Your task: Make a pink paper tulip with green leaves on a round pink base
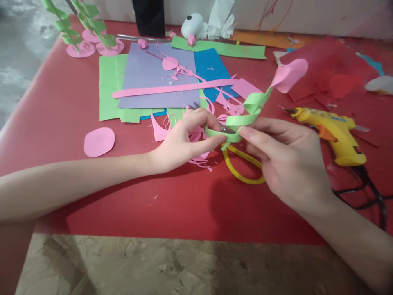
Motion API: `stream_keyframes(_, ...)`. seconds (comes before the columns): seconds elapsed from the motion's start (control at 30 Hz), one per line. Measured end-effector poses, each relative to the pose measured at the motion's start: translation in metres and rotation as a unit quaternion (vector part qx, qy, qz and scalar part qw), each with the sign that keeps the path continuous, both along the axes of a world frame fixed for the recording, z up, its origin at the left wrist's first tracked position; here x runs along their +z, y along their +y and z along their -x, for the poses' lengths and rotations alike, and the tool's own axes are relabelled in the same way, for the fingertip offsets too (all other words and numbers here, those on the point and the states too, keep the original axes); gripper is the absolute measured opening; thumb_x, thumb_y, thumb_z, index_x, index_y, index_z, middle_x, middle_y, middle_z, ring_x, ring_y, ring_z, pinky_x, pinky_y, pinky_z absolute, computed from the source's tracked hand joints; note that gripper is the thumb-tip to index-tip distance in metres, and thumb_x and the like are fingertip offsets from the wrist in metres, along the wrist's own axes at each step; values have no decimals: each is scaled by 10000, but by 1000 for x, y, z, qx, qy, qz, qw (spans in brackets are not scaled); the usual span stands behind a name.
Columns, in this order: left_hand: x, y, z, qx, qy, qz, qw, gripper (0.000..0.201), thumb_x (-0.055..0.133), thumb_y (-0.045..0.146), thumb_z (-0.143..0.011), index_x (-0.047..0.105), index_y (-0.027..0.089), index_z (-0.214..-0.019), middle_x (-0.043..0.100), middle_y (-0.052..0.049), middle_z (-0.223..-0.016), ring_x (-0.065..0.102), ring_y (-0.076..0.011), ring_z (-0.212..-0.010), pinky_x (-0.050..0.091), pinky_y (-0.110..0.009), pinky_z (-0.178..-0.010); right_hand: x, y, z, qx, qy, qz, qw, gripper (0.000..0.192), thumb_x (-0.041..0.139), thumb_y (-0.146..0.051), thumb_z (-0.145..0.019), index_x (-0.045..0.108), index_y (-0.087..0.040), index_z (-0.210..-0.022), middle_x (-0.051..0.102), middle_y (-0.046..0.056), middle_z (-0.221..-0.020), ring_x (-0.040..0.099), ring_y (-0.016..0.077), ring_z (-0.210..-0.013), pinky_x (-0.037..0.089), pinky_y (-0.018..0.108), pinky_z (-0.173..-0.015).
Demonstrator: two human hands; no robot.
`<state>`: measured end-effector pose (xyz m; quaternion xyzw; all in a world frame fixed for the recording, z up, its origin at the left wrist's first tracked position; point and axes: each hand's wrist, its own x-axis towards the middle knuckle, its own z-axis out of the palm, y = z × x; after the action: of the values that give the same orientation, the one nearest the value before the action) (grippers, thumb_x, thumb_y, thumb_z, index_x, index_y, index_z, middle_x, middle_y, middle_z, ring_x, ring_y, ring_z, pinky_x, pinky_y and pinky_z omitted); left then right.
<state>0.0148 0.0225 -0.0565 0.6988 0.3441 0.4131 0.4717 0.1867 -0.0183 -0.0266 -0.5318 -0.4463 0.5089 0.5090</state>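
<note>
Paper flower [288,76]: pink bud on a spiralled green strip [245,119], held above the red tabletop [61,110].
Left hand [184,141]: fingers pinched on the strip's lower end.
Right hand [285,164]: fingers closed on the same end.
Nearby: yellow glue gun [334,133], yellow-handled scissors [242,166].

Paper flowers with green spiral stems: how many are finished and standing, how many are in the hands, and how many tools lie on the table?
Standing flowers: 2
Flower held by left hand and right hand: 1
Tools: 2, glue gun, scissors
Total: 5
</note>
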Motion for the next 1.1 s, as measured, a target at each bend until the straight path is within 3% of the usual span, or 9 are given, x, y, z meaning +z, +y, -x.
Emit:
stream_keyframes(0.23, -1, 1, 0, 4, -5, -47, 999, 203, 725, 370, -738, 617, 199, -728, 592, -27, -842, 545, -160, -889, 425, -357, -915, -1, -2, 1, 5, -46, -8, 999, 77, 760, -308, -711, 732, -238, -726, 524, -50, -562, 416, -5, -501, 297, 141, -452)
stream_keyframes(0.63, -3, 1, 0, -8, -56, -22, 998, 219, 796, 420, -664, 720, 218, -699, 560, -45, -957, 575, -218, -1002, 482, -453, -942, -4, -6, 3, 19, -59, -42, 997, 16, 735, -278, -746, 736, -267, -735, 560, -47, -681, 433, -9, -547, 441, 129, -584)
stream_keyframes(0.9, -7, 3, 3, -24, -50, -54, 997, 121, 754, 346, -725, 722, 229, -730, 549, -48, -977, 560, -200, -1046, 488, -419, -989, -4, -8, 4, 22, -90, -48, 994, 50, 721, -268, -737, 732, -228, -765, 595, -29, -752, 489, 7, -599, 420, 143, -553)
stream_keyframes(1.1, -13, 6, 4, -26, -69, -41, 996, 155, 735, 397, -742, 728, 243, -760, 545, -47, -1004, 541, -199, -1103, 440, -422, -1072, -1, -7, 6, 28, -171, -78, 982, 81, 725, -245, -707, 720, -187, -764, 515, -22, -693, 448, 21, -602, 364, 171, -517)
